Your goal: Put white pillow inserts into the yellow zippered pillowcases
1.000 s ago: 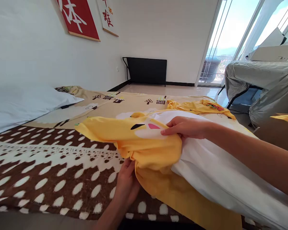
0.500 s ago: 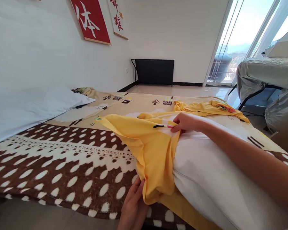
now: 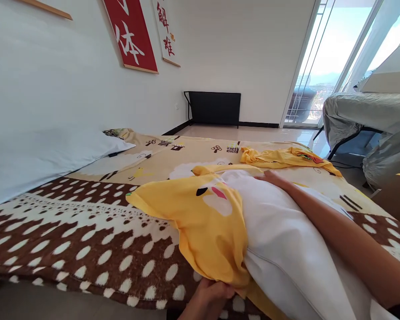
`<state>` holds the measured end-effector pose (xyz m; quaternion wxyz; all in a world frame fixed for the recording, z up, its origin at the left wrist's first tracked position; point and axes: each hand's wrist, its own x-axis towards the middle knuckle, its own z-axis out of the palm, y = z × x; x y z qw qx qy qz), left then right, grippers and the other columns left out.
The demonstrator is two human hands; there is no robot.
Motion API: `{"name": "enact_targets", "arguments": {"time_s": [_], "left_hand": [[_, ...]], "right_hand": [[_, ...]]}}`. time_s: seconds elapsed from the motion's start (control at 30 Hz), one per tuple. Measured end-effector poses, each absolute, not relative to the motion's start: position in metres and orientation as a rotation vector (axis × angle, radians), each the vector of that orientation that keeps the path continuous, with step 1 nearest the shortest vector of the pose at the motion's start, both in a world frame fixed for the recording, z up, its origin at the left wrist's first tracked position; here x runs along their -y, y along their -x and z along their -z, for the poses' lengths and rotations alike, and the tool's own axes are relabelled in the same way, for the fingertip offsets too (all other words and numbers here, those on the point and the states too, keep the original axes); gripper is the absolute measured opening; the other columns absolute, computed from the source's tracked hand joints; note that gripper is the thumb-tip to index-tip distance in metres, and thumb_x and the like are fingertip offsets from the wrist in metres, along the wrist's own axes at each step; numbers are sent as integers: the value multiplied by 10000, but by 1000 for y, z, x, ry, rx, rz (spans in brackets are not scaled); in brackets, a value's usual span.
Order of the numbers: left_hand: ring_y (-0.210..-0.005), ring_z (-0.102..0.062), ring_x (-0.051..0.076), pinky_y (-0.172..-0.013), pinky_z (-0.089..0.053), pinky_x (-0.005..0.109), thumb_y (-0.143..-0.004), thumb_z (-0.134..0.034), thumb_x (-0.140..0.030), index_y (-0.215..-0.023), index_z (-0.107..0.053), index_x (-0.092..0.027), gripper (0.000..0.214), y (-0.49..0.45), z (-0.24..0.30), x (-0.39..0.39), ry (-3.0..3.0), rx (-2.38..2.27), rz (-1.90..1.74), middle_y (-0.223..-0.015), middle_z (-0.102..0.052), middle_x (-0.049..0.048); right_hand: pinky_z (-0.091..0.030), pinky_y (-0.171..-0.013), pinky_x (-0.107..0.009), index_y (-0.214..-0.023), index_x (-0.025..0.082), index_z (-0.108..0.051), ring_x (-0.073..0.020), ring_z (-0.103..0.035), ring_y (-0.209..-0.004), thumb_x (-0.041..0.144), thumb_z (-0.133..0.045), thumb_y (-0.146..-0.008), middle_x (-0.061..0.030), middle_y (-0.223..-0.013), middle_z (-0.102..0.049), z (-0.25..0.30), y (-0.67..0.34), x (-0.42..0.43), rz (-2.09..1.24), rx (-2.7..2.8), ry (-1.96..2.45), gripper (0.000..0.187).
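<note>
A yellow pillowcase (image 3: 213,240) with a black and pink printed patch covers the left end of a plump white pillow (image 3: 286,235). My left hand (image 3: 210,298) is closed on the near lower edge of the pillowcase. At the far side of the pillow, my right hand (image 3: 270,177) is closed on the far edge of the same pillowcase, its fingertips partly hidden. The pillowcase's left corner lies loose over the blanket, and the right part of the pillow is bare white.
Beneath everything lies a brown, white and beige patterned blanket (image 3: 96,240). Another white pillow (image 3: 53,155) is against the left wall. A second yellow cloth (image 3: 286,158) lies crumpled at the far right. Plastic-covered furniture (image 3: 366,111) stands beyond the bed.
My right hand has moved from the pillowcase's upper fold to the far side of the pillow. My left hand has shifted right and down, and the pillowcase's printed patch is spread flatter.
</note>
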<state>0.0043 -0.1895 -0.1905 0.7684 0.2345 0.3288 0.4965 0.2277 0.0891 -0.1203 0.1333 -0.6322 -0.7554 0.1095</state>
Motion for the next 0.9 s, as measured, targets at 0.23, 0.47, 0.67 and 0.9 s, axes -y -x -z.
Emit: {"name": "enact_targets", "arguments": {"time_s": [0.23,0.47,0.67,0.9], "left_hand": [[-1203,-502,301,-1081,-291,433,-716,-610,-297,-1052,-691,-151,376,-73,177,141,-821,-600,-905,-1159,-660,96],[-872,-653,254,-799,-480,335,-767,-584,-314,-1030,-708,-203,312,-90,152,125,-1762,-675,-456,-982,-723,67],[-728,-582,175,-726,-435,284,-862,-456,-292,-769,-636,-157,244,-22,91,69,-2202,-1055,-1401,-769,-655,73],[-1329,-332,268,-1026,-339,395,-747,-665,-399,-1308,-354,-194,674,31,77,-63,-1482,-1116,-1933,-1455,-323,163]], "right_hand": [[-371,-718,-331,-935,140,-639,-260,-588,-894,457,-452,-866,-139,-920,-675,21,-233,-48,405,1957,1818,374],[-314,-720,-363,-853,75,-626,-182,-537,-730,355,-327,-881,-106,-671,-570,-45,-296,-11,1224,1605,1360,411],[-391,-739,-398,-775,229,-485,-220,-504,-676,407,-479,-716,-66,-652,-490,31,-366,-9,1261,1581,1081,188],[-440,-749,-403,-851,232,-408,-240,-557,-756,379,-574,-673,-70,-772,-535,119,-414,-8,1098,1836,1034,285]]}}
